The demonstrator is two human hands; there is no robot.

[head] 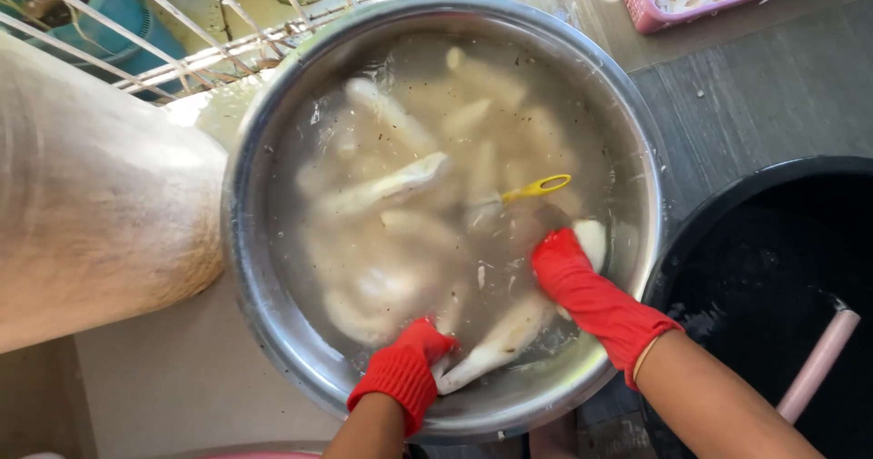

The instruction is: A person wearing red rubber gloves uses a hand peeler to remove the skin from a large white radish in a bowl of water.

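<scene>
Gripping pale root [496, 342] at bowl's [273, 322] near rim: left hand [405, 368] closed on it | right hand [568, 268] submerged near yellow peeler [536, 187], grip unclear.

One round steel basin [273, 313] fills the middle, holding cloudy water and roughly a dozen pale, tapered peeled pieces [391, 186], though those sunk deep are too blurred to count exactly, and one yellow-handled tool [536, 186] lies among them toward three o'clock. Two hands in red knitted gloves dip in, the left hand [405, 368] at six o'clock and the right hand [582, 286] at about four o'clock. Around the basin stand one black tub [727, 213] at four o'clock with one pink handle [818, 363] in it, one pink basket [637, 4] at one o'clock, one white wire rack [182, 59] at eleven o'clock, and one large pale sack-like bulk [91, 195] at nine o'clock.
</scene>
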